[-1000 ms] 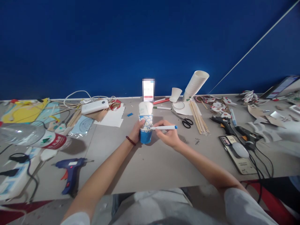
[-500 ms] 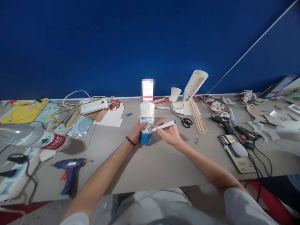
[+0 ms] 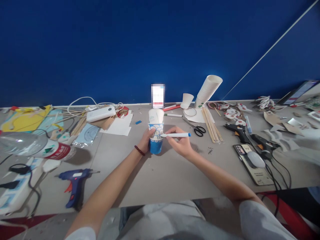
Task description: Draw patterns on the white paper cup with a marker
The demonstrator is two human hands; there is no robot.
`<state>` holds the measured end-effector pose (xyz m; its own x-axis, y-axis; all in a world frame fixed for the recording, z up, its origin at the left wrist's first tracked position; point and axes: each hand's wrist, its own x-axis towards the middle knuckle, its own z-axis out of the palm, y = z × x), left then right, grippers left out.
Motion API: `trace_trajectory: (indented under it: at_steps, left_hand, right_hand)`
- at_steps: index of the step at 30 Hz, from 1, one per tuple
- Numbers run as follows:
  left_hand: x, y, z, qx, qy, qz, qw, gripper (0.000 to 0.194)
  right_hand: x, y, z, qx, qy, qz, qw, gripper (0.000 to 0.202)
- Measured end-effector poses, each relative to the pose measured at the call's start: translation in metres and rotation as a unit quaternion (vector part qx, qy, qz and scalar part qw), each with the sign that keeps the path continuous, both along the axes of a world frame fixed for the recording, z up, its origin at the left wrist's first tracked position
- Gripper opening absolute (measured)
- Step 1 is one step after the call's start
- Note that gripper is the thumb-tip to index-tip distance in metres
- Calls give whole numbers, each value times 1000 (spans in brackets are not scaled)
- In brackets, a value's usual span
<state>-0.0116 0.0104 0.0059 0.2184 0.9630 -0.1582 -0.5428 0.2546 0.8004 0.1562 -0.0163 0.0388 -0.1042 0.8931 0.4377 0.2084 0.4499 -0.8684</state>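
Note:
Joined paper cups (image 3: 156, 146), white at the top and patterned in blue scallops and solid blue lower down, stand upright in front of me. My left hand (image 3: 145, 140) is wrapped round their left side, thumb across the scalloped part. Between the fingers of my right hand (image 3: 179, 142) is a white marker (image 3: 178, 135) with a blue end. Its tip points left and meets the scalloped surface, or comes very close to it. A small blue pen cap (image 3: 138, 122) lies on the table behind my left hand.
Left are a bottle (image 3: 37, 145), a blue glue gun (image 3: 75, 183) and a power strip (image 3: 20, 186). To the right lie scissors (image 3: 197, 128), wooden sticks (image 3: 212, 125), a leaning cup stack (image 3: 208, 90), black glue guns (image 3: 261, 143) and a phone (image 3: 255, 171) under a white mouse.
The marker has swung from a slant to nearly level, its tip shifting slightly left on the cups. The cups have tilted a little; my left hand keeps its hold.

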Motion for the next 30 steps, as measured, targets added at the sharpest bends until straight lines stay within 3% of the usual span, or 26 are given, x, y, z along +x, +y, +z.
trace_trajectory:
  at_steps: [22, 30]
  left_hand:
    - [-1, -1, 0, -1, 9, 5, 1000, 48]
    - [1, 0, 1, -8, -9, 0, 1000, 52]
  right_hand:
    - [1, -1, 3, -14, -6, 18, 1000, 3]
    - [0, -1, 1, 4, 1, -5, 1000, 4]
